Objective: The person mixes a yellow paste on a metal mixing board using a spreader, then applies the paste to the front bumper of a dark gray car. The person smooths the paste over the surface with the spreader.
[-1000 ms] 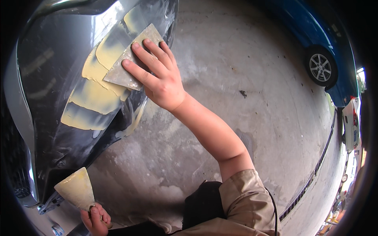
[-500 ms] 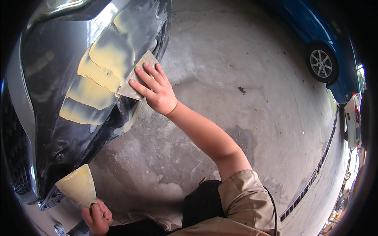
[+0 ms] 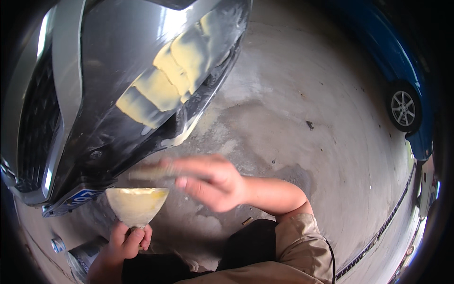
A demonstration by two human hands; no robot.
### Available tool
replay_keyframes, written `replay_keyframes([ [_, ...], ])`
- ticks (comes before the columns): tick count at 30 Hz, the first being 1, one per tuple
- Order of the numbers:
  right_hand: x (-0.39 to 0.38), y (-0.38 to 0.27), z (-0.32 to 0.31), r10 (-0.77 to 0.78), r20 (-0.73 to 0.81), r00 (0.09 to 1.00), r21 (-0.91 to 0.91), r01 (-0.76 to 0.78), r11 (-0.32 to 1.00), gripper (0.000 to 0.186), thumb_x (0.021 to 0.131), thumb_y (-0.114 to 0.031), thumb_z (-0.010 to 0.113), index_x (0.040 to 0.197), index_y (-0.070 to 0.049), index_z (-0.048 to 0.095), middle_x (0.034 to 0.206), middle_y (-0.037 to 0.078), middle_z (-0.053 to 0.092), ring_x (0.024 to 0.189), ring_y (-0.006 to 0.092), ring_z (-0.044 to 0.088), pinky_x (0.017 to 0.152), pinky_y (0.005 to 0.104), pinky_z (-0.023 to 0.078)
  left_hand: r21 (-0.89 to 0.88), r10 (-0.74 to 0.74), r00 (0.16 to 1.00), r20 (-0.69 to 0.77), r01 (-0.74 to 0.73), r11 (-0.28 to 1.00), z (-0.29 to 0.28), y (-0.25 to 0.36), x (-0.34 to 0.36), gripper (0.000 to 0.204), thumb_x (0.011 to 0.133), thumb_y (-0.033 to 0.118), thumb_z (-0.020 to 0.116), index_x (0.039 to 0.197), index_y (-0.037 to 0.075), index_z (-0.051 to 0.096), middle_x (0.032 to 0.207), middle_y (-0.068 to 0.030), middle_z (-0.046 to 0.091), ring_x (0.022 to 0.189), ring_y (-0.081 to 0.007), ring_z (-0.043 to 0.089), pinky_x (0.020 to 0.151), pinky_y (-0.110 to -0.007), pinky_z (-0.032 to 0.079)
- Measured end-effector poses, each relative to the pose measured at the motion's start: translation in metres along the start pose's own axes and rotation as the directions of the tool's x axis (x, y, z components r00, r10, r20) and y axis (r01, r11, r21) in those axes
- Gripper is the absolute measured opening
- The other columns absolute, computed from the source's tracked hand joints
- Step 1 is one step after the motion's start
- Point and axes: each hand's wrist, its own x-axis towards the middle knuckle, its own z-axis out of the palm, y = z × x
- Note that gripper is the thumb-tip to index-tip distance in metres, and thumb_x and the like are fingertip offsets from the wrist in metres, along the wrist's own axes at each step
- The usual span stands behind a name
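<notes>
My left hand (image 3: pixel 131 240) is closed around the handle of a wide putty knife (image 3: pixel 138 206). Its blade points up, smeared with pale yellow filler along the top edge. Just above and to the right, my right hand (image 3: pixel 213 182) grips a flat spreader (image 3: pixel 150 172) between thumb and fingers; both are blurred by motion. The spreader hovers over the blade edge, and whether they touch I cannot tell. Beyond them, the dark car bumper (image 3: pixel 118 52) carries overlapping patches of yellow filler (image 3: pixel 163 87) with grey sanded areas around them.
A number plate (image 3: pixel 78 199) juts from the bumper near the putty knife. At far right a blue car (image 3: pixel 402 52) stands on the concrete floor (image 3: pixel 293 94). A dark floor grating (image 3: pixel 378 227) runs along the right. A small blue-and-white object (image 3: pixel 58 245) lies at lower left.
My right hand has left the bumper with the spreader, coming down toward the putty knife. The knife has moved right and turned upright. My view has shifted, so the bumper sits farther right.
</notes>
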Motion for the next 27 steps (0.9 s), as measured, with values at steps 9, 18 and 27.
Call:
replay_keyframes([
  [9, -0.002, -0.002, -0.006, 0.161, 0.421, 0.893, -0.157, -0.104, 0.982, 0.073, 0.079, 0.013, 0.065, 0.150, -0.006, 0.061, 0.145, 0.022, 0.065, 0.120, 0.0391, 0.071, 0.095, 0.0433, 0.062, 0.026, 0.104, 0.994, 0.039, -0.105, 0.994, -0.009, -0.003, -0.011, 0.026, 0.103, -0.001, 0.050, 0.129, -0.006, 0.054, 0.079, -0.0100, 0.059, 0.058, -0.0108, 0.052, 0.053, -0.028, 0.046],
  [18, 0.007, 0.002, 0.012, -0.016, 0.050, 0.999, -0.815, 0.050, 0.577, 0.060, 0.077, 0.002, 0.070, 0.136, -0.004, 0.071, 0.131, 0.018, 0.072, 0.102, 0.0318, 0.072, 0.081, 0.0405, 0.060, -0.165, -0.045, 0.856, -0.515, -0.048, 0.985, 0.008, -0.007, -0.007, 0.005, 0.113, 0.012, 0.046, 0.113, 0.007, 0.046, 0.087, -0.0061, 0.053, 0.061, -0.0104, 0.050, 0.052, -0.028, 0.044],
  [27, 0.029, -0.005, 0.076, -0.149, 0.209, 0.967, -0.873, 0.253, 0.416, 0.060, 0.077, -0.022, 0.065, 0.134, -0.009, 0.075, 0.132, 0.013, 0.071, 0.098, 0.0244, 0.060, 0.083, 0.0330, 0.051, 0.145, 0.215, 0.906, -0.364, -0.173, 0.974, 0.014, -0.007, -0.004, 0.008, 0.110, 0.007, 0.050, 0.113, 0.000, 0.049, 0.073, -0.0048, 0.057, 0.059, -0.0096, 0.053, 0.052, -0.027, 0.045],
])
